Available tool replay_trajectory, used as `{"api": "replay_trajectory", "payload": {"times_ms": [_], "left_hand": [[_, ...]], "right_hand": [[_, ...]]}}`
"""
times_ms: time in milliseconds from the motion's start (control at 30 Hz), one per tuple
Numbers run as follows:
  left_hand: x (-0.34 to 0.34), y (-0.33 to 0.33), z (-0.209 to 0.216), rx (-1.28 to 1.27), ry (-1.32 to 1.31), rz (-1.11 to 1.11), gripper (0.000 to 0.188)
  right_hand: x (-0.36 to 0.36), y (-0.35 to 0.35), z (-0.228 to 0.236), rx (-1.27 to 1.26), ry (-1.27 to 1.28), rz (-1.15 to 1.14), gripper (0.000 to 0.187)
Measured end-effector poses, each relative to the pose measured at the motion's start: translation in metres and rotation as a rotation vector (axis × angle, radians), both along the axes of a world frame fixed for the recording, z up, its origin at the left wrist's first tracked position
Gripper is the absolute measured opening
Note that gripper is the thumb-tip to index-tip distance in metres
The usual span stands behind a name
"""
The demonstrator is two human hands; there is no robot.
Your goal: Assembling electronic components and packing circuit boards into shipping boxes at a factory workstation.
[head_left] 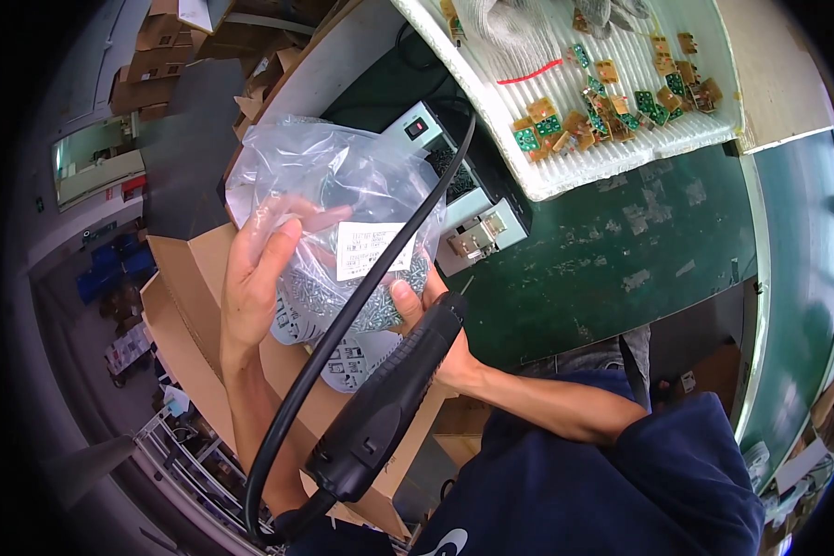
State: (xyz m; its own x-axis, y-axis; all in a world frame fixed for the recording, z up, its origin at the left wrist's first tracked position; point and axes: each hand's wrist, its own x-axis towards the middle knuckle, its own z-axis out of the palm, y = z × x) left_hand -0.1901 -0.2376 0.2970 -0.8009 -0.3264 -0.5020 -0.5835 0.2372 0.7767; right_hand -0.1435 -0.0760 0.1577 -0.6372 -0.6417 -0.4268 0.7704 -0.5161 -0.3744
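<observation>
Head view: where's our screw bag (363,196)?
— Above the open carton (187,315); our left hand (253,287) pinches its side, our right hand (456,361) clasps its lower corner.
— Step, and next?
— Bag handling, we judge, near the screw feeder (466,208); next calls for supporting its weight.

Your shirt (574,482) is navy, your bag (329,153) clear with silvery screws (372,313) and a white label (363,252), the power screwdriver (389,398) black, the worktop (574,259) patchy green, and the glove (514,39) red-edged grey.
</observation>
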Motion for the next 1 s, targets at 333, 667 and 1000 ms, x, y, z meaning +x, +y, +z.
{"api": "replay_trajectory", "payload": {"times_ms": [333,667,1000], "left_hand": [[0.0,-0.003,-0.005,0.033,-0.018,0.057,0.026],[0.006,-0.007,-0.006,0.014,-0.039,0.106,0.027],[0.008,-0.009,-0.004,0.052,-0.027,0.081,0.026]], "right_hand": [[-0.005,0.002,0.001,-0.091,-0.065,0.018,0.061],[-0.005,0.004,0.007,-0.026,-0.011,0.064,0.061],[0.003,0.0,0.0,-0.056,-0.042,0.033,0.064]]}}
